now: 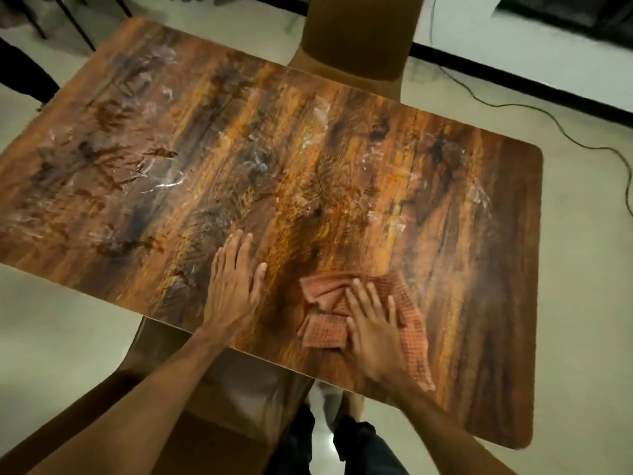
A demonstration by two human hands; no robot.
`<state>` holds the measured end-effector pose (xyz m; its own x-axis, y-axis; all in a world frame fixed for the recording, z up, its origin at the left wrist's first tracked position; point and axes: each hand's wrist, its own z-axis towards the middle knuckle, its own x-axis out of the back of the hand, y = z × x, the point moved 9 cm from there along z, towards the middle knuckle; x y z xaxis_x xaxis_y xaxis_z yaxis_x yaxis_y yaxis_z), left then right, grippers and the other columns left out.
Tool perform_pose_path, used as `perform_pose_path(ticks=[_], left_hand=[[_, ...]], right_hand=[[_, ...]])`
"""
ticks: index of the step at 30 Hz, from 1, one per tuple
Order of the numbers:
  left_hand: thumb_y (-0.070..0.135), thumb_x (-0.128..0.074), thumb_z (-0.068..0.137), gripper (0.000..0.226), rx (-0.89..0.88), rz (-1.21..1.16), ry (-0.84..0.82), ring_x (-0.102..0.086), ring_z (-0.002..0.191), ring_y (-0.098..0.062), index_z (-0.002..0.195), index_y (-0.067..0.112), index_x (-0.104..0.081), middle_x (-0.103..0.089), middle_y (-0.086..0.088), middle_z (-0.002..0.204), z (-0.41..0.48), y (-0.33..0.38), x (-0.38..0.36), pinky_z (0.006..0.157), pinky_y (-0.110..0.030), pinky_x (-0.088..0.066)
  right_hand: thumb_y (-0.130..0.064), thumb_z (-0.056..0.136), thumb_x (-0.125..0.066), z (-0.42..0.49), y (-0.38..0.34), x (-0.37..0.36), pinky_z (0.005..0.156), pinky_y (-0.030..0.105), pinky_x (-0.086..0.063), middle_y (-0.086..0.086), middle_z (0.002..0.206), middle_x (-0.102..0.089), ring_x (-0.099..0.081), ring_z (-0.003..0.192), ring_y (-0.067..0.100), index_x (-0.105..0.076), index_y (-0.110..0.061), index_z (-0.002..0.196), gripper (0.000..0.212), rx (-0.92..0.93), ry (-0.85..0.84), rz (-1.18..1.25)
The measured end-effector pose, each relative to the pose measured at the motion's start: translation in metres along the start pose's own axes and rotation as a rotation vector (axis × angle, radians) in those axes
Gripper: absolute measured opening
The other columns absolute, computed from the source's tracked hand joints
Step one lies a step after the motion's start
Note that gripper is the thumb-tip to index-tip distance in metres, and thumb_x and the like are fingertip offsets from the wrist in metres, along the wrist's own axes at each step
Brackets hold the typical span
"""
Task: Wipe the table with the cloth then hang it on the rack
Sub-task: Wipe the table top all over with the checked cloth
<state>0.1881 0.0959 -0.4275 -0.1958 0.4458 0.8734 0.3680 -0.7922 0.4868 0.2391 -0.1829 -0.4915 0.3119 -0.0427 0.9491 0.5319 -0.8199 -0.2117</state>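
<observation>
Cloth [324, 333] under flat, straight-fingered right hand [371, 325]; left hand [233, 289] flat on table [342, 159].

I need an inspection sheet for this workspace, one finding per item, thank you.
Surface: wooden table, whitish smears and dark streaks across its far and left parts.
Job's things: checked orange cloth, crumpled, near the front edge; rack not seen.
Clutter: nothing seen.
Hands: left hand flat on bare table; right hand pressing flat on the cloth.
Cables: dark cable on the pale floor, far right.
Surroundings: brown chair behind the table.
</observation>
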Motion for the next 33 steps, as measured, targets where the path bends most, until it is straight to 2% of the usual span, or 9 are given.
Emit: perform_pose_path(ticks=[4,7,10,15,17,23,29,31,33], left_hand=[[0.045,-0.033,0.106,0.061,-0.095,0.001,-0.045,-0.017,0.154,-0.020,0.159,0.017,-0.023,-0.022,-0.006,0.166,0.011,0.052,-0.023,0.127,-0.042,-0.010],[0.043,-0.036,0.105,0.060,-0.169,0.006,-0.056,-0.022,0.153,-0.021,0.157,0.015,-0.028,-0.027,-0.008,0.165,0.011,0.096,-0.039,0.127,-0.041,-0.011],[0.043,-0.036,0.105,0.059,-0.183,-0.002,-0.060,-0.022,0.153,-0.021,0.157,0.017,-0.028,-0.027,-0.007,0.165,0.010,0.129,-0.052,0.127,-0.035,-0.007],[0.044,-0.034,0.104,0.060,-0.233,0.017,-0.120,-0.021,0.154,-0.022,0.156,0.013,-0.030,-0.026,-0.008,0.165,-0.008,0.177,-0.080,0.126,-0.045,-0.015],[0.044,-0.034,0.104,0.061,-0.259,0.037,-0.145,-0.021,0.153,-0.023,0.156,0.013,-0.029,-0.026,-0.009,0.165,-0.019,0.195,-0.092,0.126,-0.046,-0.015],[0.044,-0.033,0.103,0.063,-0.288,0.043,-0.187,-0.020,0.153,-0.023,0.157,0.011,-0.027,-0.024,-0.009,0.165,-0.033,0.238,-0.112,0.127,-0.041,-0.009],[0.047,-0.030,0.104,0.062,-0.290,0.054,-0.149,-0.021,0.153,-0.022,0.157,0.014,-0.026,-0.025,-0.008,0.165,-0.027,0.250,-0.118,0.126,-0.036,-0.006],[0.047,-0.031,0.104,0.062,-0.283,0.062,-0.134,-0.021,0.153,-0.021,0.157,0.016,-0.026,-0.025,-0.007,0.165,-0.021,0.247,-0.117,0.127,-0.039,-0.008],[0.045,-0.033,0.104,0.062,-0.289,0.076,-0.122,-0.023,0.152,-0.022,0.157,0.015,-0.027,-0.027,-0.008,0.164,-0.014,0.244,-0.114,0.127,-0.043,-0.013]], right_hand=[[-0.036,0.111,-0.025,0.034,0.100,0.040,0.127,0.061,-0.001,0.004,0.174,-0.002,0.003,0.160,0.030,-0.013,-0.017,0.166,0.059,-0.407,0.079,0.118],[-0.039,0.110,-0.023,0.028,0.041,0.021,0.126,0.063,-0.004,0.003,0.174,-0.008,0.003,0.160,0.029,-0.025,-0.019,0.163,0.057,-0.161,0.059,0.033],[-0.044,0.111,-0.022,-0.060,0.017,-0.021,0.125,0.061,-0.012,-0.003,0.175,-0.003,-0.001,0.161,0.023,-0.023,-0.026,0.164,0.056,0.046,0.013,0.007],[-0.047,0.109,-0.018,-0.092,0.188,0.015,0.127,0.060,-0.002,-0.003,0.175,-0.004,0.002,0.161,0.023,-0.009,-0.026,0.166,0.061,-0.394,0.123,0.088],[-0.045,0.110,-0.020,-0.075,0.212,0.027,0.127,0.060,0.002,0.000,0.174,-0.004,0.003,0.161,0.026,-0.009,-0.023,0.166,0.061,-0.503,0.125,0.130],[-0.052,0.109,-0.028,-0.141,0.121,-0.013,0.125,0.062,-0.011,-0.005,0.175,-0.001,-0.001,0.161,0.022,-0.018,-0.029,0.165,0.061,-0.083,0.058,0.101],[-0.042,0.109,-0.028,-0.084,0.241,0.036,0.125,0.065,0.000,0.001,0.175,-0.003,0.005,0.161,0.027,-0.011,-0.022,0.166,0.063,-0.477,0.105,0.136],[-0.041,0.109,-0.029,-0.028,0.215,0.045,0.125,0.065,0.006,0.001,0.174,0.002,0.008,0.160,0.030,-0.009,-0.022,0.166,0.063,-0.399,0.077,0.170],[-0.044,0.109,-0.027,-0.004,0.159,0.040,0.125,0.062,0.008,0.000,0.174,0.003,0.009,0.160,0.030,-0.009,-0.025,0.166,0.062,-0.169,0.050,0.144]])
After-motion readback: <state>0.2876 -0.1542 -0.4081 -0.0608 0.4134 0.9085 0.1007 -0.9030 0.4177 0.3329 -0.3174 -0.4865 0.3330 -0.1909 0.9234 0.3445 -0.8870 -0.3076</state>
